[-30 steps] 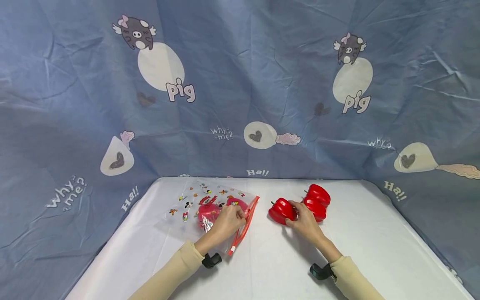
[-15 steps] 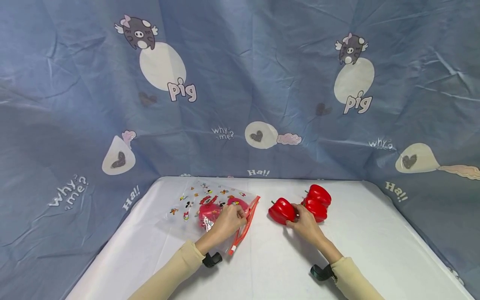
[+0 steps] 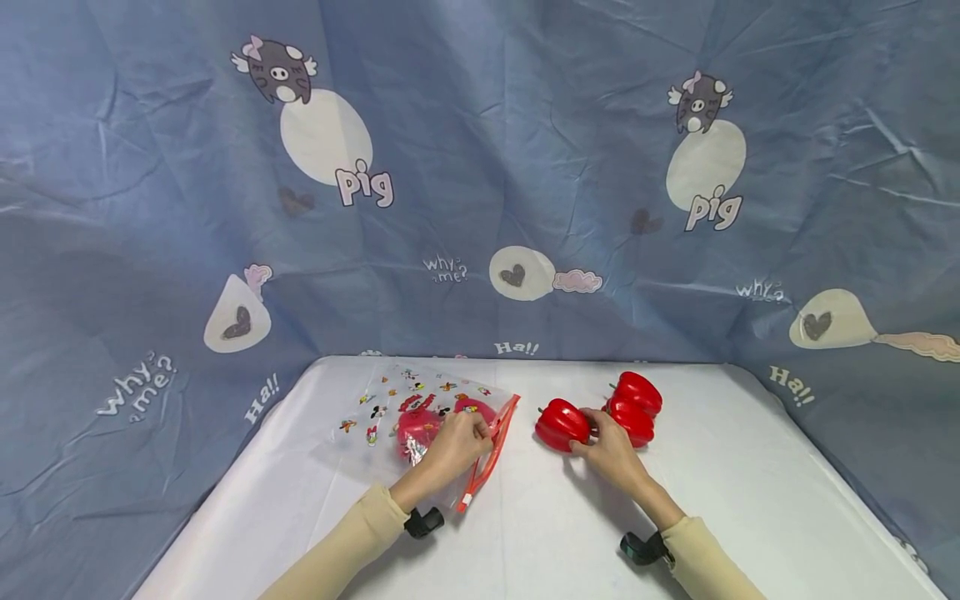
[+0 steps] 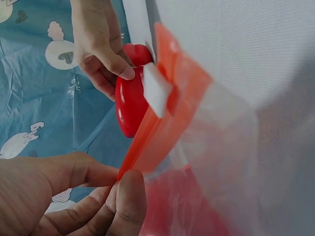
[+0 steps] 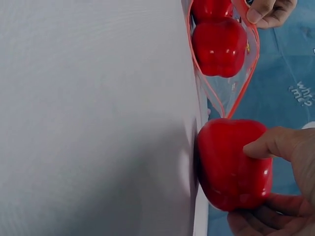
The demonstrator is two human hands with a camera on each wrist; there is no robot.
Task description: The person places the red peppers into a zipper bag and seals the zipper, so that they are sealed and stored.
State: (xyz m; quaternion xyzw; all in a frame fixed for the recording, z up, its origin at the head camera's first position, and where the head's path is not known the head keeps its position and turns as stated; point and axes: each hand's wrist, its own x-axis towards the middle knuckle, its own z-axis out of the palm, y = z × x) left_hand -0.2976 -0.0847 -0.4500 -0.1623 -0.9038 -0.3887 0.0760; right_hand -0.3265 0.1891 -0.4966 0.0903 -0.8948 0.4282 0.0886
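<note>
The left hand (image 3: 456,447) pinches the bag (image 3: 390,404) by its orange rim (image 4: 162,140); the right hand (image 3: 613,450) grips a pepper (image 3: 561,427), perhaps touching the worktop (image 3: 540,521). White surface separates the hands; the far edge (image 3: 536,362) lies beyond.

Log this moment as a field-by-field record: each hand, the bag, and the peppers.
Left hand: pinches the orange zip edge of the bag
Right hand: grips a glossy red bell pepper
Bag: clear, cartoon-printed plastic bag, mouth open
Inside bag: at least two glossy red peppers
Loose: two more red peppers, close together on the white-covered table
</note>
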